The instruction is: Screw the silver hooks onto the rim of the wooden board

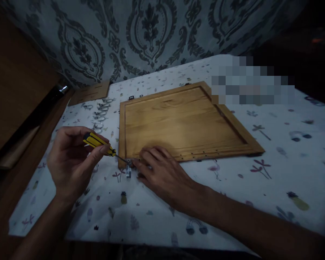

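Observation:
A wooden panel (176,119) with a raised frame lies flat on the patterned cloth. My left hand (73,159) is closed round the yellow-and-black handle of a screwdriver (99,142). Its shaft slants down to the right, and the tip meets a small shiny metal fitting (128,169) at the panel's near left corner. My right hand (162,173) lies over the near edge, its curled fingers on the wood and its thumb lower down, holding the panel beside the fitting. Small dark holes dot the near edge to the right of that hand.
Several loose metal fittings (99,117) lie in a row left of the panel. Behind them is a piece of slotted cardboard (90,92). A patterned curtain (151,32) hangs along the back of the cloth-covered table (162,231). Brown wooden furniture (16,72) stands at the left.

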`<state>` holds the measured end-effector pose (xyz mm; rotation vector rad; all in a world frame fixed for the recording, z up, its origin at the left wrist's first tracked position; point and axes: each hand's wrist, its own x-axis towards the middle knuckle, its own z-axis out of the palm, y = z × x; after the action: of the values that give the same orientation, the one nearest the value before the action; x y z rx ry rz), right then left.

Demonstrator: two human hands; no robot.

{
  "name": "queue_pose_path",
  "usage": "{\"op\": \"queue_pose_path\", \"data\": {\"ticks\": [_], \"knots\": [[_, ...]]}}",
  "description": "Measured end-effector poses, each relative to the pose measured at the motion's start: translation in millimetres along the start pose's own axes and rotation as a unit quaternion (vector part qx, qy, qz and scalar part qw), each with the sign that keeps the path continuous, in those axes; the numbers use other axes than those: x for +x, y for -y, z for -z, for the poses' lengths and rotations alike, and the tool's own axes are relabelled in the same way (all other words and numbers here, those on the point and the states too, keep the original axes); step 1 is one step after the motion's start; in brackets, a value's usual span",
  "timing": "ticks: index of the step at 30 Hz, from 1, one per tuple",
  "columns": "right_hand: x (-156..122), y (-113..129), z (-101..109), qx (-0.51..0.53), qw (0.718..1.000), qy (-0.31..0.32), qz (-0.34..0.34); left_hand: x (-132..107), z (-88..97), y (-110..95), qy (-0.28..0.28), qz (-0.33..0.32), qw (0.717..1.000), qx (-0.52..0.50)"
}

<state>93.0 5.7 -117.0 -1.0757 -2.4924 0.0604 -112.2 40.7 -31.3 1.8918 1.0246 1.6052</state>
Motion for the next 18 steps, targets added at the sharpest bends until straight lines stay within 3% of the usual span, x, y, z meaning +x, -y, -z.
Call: {"op": "queue_pose_path", "data": {"ticks": [18], "knots": [[-0.7,-0.5,-1.2,-0.012,1.0,-0.01,0.013,-2.7,5.5,5.1,0.008,-0.045,0.999,-0.002]]}}
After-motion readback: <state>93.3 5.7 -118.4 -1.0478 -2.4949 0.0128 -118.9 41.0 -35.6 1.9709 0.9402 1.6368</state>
